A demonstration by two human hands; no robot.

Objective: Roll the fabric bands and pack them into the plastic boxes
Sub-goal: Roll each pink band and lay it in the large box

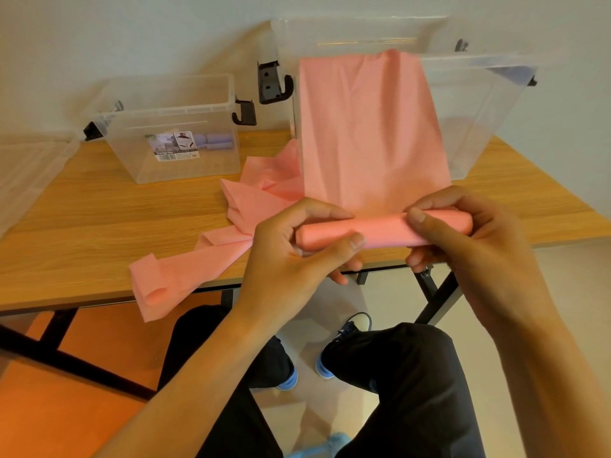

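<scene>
The pink band (370,127) is partly wound into a tight roll (380,231), held in the air just in front of the near edge of the surface (99,209). The left grip (291,249) curls round the roll's left end, thumb on the near side and fingers over the top. The right grip (469,233) pinches the right end the same way, its thumb pressed on the front of the roll.

From the roll the unwound band rises flat against the front wall of the large clear box (489,127), and its far end is draped over that box's rim. Left of this box more pink fabric (205,259) lies crumpled on the surface, one curled end hanging over the near edge. Whether it belongs to the same band cannot be told.

Further left stands the small clear box (185,166), open and labelled on its front, with purple rolls (216,142) inside. Black latches (274,82) hang at the sides of both boxes. Below the surface show dark trousers (413,375) and blue-soled shoes (325,368).
</scene>
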